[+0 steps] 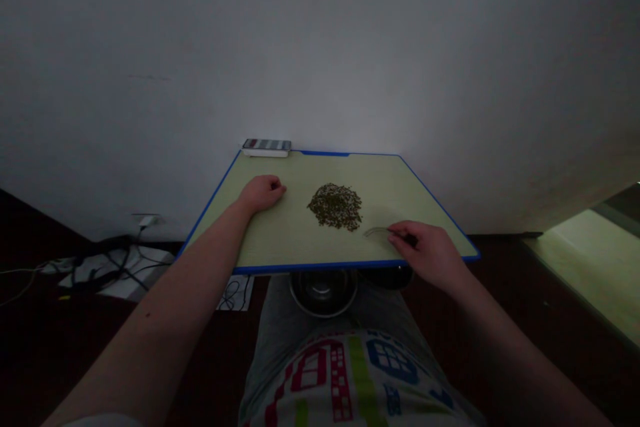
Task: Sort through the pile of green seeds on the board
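A pale cream board-like tabletop [293, 240] with blue edging lies before me. Near its middle is a loose, flat heap of small brown-green seeds or grains [336, 205]. My left hand [263, 193] rests on the board left of the heap, its fingers curled into a loose fist; no object shows in it. Right of the heap, my right hand [426, 248] pinches a thin, curved metal tool with slender prongs [376, 231]. The prongs point left, close to the heap's lower right edge, apart from the seeds. The tool's other end is hidden in my fingers.
A white box-shaped device with a striped dark top [267, 147] stands at the far left corner against the wall [320, 47]. A metal bowl [324, 303] sits under the near edge, over my lap. Cables [120, 263] lie on the floor at left.
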Tool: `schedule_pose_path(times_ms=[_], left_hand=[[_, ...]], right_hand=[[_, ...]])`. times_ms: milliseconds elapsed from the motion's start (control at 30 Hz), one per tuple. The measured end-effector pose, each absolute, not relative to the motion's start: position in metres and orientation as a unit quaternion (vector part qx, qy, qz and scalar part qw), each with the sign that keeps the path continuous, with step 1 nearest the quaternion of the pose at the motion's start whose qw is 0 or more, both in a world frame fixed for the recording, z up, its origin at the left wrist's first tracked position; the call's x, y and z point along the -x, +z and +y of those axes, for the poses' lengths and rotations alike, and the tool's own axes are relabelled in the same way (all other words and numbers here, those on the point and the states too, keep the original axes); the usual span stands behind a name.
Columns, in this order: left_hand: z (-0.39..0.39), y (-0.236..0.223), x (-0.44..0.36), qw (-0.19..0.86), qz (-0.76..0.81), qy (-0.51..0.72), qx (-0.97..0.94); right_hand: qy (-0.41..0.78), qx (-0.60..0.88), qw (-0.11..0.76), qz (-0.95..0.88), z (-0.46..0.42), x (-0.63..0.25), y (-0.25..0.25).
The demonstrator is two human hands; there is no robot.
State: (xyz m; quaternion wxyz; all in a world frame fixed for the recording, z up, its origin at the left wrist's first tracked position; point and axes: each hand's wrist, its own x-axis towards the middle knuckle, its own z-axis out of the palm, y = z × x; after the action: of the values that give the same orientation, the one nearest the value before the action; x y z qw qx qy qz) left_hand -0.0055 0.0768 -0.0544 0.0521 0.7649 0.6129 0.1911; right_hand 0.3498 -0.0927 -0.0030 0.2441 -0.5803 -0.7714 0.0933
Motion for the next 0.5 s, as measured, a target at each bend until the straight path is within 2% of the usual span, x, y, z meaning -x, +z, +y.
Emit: schedule_pose_path(times_ms=[167,300,500], left_hand=[[0.077,-0.054,0.005,0.047,0.611,0.186,-0.768],[0.075,-0.052,0.005,0.05,0.61,0.179,-0.77],[0.077,-0.053,0.007,0.051,0.612,0.176,-0.769]], right_hand=[[-0.033,0.472,0.255,-0.843,-0.122,-0.33,-0.024],[-0.113,0.405,0.173,-0.891,-0.125,-0.293,-0.047],[-0.116,0.435,0.103,-0.887,-0.115,-0.273,-0.055]])
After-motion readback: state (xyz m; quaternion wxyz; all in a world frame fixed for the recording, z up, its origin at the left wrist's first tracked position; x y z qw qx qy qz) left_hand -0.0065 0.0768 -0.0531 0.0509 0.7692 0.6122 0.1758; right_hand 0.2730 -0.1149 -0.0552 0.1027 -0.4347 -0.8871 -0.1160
